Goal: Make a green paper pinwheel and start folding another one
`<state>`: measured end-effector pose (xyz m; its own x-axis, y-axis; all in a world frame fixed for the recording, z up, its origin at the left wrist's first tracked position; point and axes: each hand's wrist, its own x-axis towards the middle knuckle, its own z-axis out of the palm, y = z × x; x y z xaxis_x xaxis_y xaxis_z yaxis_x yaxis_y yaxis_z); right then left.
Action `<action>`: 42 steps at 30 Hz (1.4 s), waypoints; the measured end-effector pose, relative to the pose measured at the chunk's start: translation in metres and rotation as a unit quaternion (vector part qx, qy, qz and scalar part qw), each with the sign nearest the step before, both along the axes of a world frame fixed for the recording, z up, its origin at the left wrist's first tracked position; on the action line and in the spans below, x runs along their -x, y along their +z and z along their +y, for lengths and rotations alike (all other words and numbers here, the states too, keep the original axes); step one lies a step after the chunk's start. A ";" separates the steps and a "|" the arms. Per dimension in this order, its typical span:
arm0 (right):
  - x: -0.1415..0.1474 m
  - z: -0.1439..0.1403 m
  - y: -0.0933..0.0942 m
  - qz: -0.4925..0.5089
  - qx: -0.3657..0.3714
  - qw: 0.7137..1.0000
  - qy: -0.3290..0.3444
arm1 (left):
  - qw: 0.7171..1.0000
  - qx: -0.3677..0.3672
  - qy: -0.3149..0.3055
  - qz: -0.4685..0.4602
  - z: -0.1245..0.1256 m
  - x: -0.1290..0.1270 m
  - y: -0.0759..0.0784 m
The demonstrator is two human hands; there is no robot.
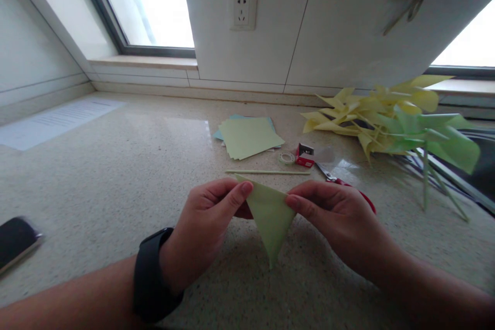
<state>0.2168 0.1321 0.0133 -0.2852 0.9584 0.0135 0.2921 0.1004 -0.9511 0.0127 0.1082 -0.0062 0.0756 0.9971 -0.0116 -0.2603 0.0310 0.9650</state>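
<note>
A pale green sheet of paper [270, 216], folded into a triangle, hangs between my hands with one corner pointing down. My left hand [212, 216] pinches its upper left part between thumb and fingers. At the upper right edge, the thumb and fingers of my right hand [334, 219] are closed on the same paper. Just beyond the paper lies a thin pale green stick [266, 172]. Scissors [367, 200] with red handles are partly hidden behind my right hand. A small red box [305, 155] and a roll of clear tape [286, 158] sit behind the stick.
Further back lies a stack of coloured paper squares [251, 136]. Yellow pinwheels [348, 111] and a green pinwheel [436, 134] are heaped at the right. A printed sheet [62, 118] and a dark phone [17, 240] lie at the left. A tiled wall [263, 56] bounds the counter.
</note>
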 end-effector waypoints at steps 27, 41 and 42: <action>0.000 -0.005 0.005 0.007 -0.009 1.000 -0.004 | 0.999 -0.022 0.023 -0.017 -0.001 0.003 -0.005; -0.003 -0.004 0.006 0.008 -0.062 0.998 0.023 | 0.999 -0.033 0.019 0.005 -0.003 0.003 -0.001; -0.003 -0.004 0.006 0.006 -0.063 0.998 0.022 | 0.999 -0.032 0.020 0.004 -0.003 0.003 -0.001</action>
<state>0.2197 0.1283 0.0192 -0.3265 0.9351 0.1377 0.2728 0.2327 -0.9335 0.0095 0.1047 -0.0074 0.0365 0.9980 0.0518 -0.2528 -0.0410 0.9666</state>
